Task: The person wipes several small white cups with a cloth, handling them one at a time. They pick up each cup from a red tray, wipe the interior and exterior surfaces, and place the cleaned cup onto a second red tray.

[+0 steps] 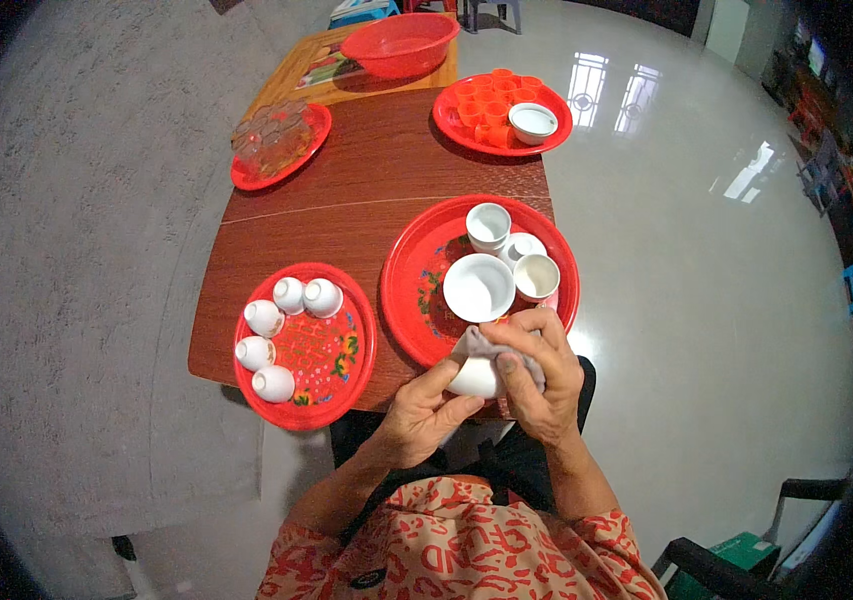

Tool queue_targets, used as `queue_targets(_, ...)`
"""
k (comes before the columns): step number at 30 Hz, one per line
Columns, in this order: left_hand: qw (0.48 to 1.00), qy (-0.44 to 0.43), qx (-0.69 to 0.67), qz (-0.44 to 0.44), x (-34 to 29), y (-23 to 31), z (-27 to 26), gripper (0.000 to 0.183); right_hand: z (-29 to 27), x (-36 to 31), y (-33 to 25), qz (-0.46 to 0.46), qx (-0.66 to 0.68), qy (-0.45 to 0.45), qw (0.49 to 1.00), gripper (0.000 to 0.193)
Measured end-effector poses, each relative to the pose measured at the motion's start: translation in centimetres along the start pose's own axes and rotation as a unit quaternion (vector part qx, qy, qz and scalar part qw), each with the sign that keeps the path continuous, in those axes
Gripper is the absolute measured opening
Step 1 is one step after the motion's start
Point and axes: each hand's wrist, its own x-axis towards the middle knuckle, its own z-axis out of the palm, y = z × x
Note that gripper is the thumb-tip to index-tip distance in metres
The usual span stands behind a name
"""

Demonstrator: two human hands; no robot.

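Observation:
A white cup (477, 379) is held by my left hand (424, 412), fingers closed on its side, over the near edge of a large round red tray (408, 300). My right hand (546, 375) pinches a greyish cloth (483, 343) against the cup's rim and inside. On that tray stand a white bowl (478, 288), stacked white cups (488, 224), another upright cup (536, 277) and a white piece (523, 248) partly hidden between them. To the left, a smaller red tray (316, 405) with a flower pattern carries several white cups (273, 384) turned upside down along its left side.
Farther back on the brown table (346, 215) are a red plate (321, 125) of clear glasses (274, 138) and a red tray (559, 128) with orange cups (496, 100) and a lidded white bowl (533, 122). A red basin (401, 50) sits behind. A chair armrest (716, 570) stands at lower right.

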Motion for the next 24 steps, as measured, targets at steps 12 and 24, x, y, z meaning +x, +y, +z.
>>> queue_targets(12,0.997,0.024,-0.069,0.033,0.0,-0.3,0.0,0.042,0.5,-0.7,-0.7,-0.175,-0.127,0.014,0.976,0.044)
queue_targets(24,1.000,-0.021,0.013,0.016,-0.8,-0.1,-0.3,0.047,-0.6,-0.2,-0.3,0.022,0.098,-0.024,0.995,0.027)
